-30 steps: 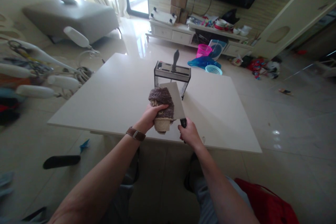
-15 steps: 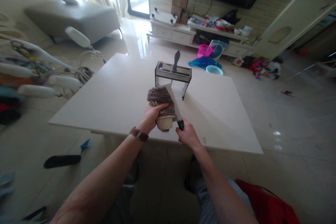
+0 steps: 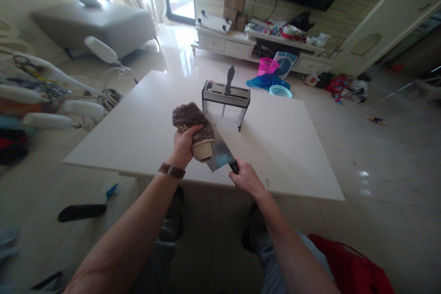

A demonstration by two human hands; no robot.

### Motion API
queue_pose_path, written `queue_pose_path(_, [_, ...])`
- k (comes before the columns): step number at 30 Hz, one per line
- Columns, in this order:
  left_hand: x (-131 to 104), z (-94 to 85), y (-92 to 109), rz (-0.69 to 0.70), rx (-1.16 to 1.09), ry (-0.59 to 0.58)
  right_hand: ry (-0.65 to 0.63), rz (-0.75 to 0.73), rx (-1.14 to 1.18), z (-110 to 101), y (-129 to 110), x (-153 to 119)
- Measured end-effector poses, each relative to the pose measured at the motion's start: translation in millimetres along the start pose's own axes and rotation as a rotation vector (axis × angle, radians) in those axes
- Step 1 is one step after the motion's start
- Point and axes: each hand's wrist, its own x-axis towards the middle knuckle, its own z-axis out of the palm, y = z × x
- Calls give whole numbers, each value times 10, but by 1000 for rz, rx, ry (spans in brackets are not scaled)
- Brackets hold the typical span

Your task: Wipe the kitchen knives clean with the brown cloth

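My left hand (image 3: 184,144) is closed around a folded brown-and-beige cloth (image 3: 193,121), with a fuzzy dark side and a pale end. In my right hand (image 3: 246,177) is the black handle of a cleaver (image 3: 220,154). Its broad metal blade points up and left, and the cloth overlaps the blade's left side; whether they touch I cannot tell. Just beyond the blade stands a clear-fronted knife block (image 3: 225,96) with a dark frame. A dark-handled knife (image 3: 230,80) is upright in its top slot.
Both hands are over a white table (image 3: 282,147). Beyond it on the floor are a pink basket (image 3: 268,66), a blue plastic bag (image 3: 267,82) and a light blue basket (image 3: 280,91). White-ended equipment (image 3: 84,108) stands at the left edge. A red bag (image 3: 347,262) lies at lower right.
My left hand and the cloth have moved left across the cleaver, and more of the blade now shows. My right hand has stayed almost in place.
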Motion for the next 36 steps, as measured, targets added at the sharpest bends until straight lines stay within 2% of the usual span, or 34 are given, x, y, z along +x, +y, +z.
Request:
queue_pose_path(14, [-27,101,-58,35,-51,180,35,11,-34,95,23,33])
queue_pose_path(22, [-30,89,-71,-3,-29,179,25,38,-33,101,20,-3])
queue_pose_path(36, [-55,86,-106,-40,-11,103,40,84,-18,108,28,-29])
